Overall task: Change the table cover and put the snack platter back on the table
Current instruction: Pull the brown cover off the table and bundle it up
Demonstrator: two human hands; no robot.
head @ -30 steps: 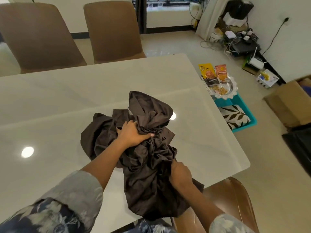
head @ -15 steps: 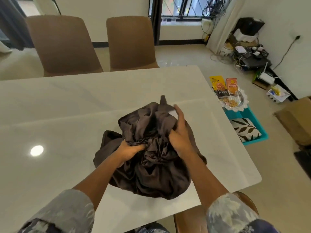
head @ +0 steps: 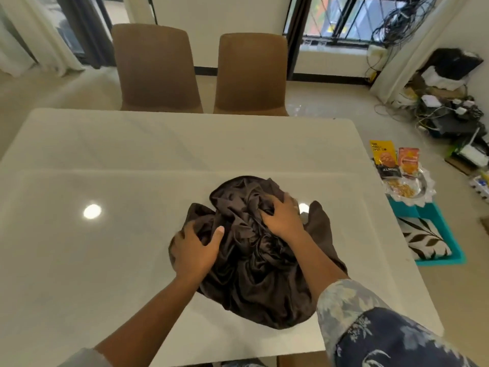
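Dark cover heap (head: 254,266) near front edge of table (head: 105,260)

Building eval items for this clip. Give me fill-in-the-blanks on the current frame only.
1. The snack platter, at the teal basket's far end, is off the table, to its ___.
2. The left hand and right hand hold the dark cloth, which lies bunched ___ the table.
3. The leaf-patterned cloth lies ___ the teal basket.
4. The chairs behind the table are ___.
Missing words: right; on; in; brown.
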